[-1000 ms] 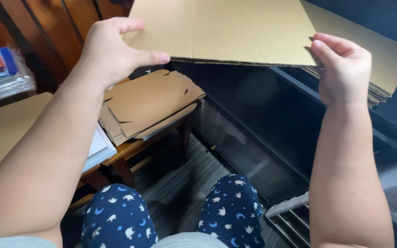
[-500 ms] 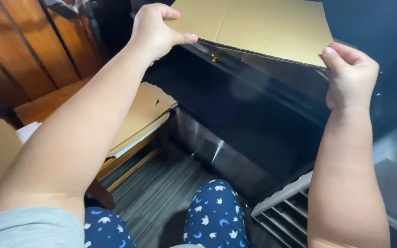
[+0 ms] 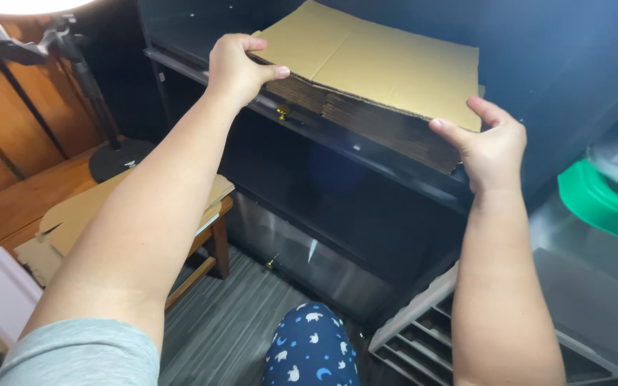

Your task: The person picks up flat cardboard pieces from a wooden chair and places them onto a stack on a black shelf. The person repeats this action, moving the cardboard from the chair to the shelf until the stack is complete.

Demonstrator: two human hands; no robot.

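Note:
A stack of flat brown cardboard sheets [image 3: 388, 68] lies on a black shelf [image 3: 366, 150] in front of me. My left hand [image 3: 236, 68] grips the near left corner of the top sheet, thumb on top. My right hand [image 3: 488, 146] pinches the near right corner of the same sheet, thumb on top and fingers under its edge. The sheet lies flat on the stack, and both arms reach up and forward to it.
A wooden stool [image 3: 209, 214] with flat cardboard pieces [image 3: 80, 214] stands at the left, beside a black lamp stand base [image 3: 119, 157]. A green lid [image 3: 602, 204] and a grey slotted rack [image 3: 430, 336] are at the right. My knee in blue patterned fabric [image 3: 312, 350] is below.
The view has swung up and right. The cardboard sheet held in both hands has come down flat onto the stack on the shelf.

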